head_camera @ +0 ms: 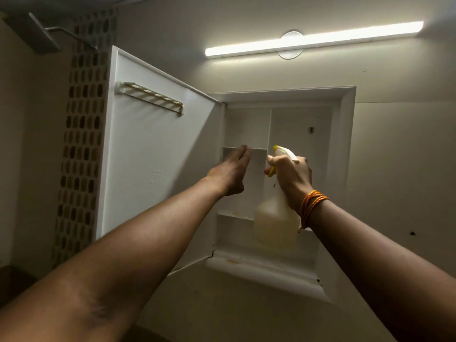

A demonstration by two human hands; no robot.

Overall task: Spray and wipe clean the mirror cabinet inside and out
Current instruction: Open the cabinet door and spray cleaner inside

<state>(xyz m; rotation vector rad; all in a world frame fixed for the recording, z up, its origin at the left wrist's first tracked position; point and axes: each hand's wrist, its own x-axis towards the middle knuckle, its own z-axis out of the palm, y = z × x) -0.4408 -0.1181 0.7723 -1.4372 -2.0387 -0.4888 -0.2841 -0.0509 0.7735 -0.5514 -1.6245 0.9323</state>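
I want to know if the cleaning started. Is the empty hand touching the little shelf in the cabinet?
Cannot tell. In the head view the left hand reaches flat, fingertips overlapping the upper shelf edge, but no contact or gap shows plainly.

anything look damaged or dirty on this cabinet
Yes. The cabinet frame looks cracked at its lower left corner by the door's bottom edge, and orange-brown stains mark the bottom ledge.
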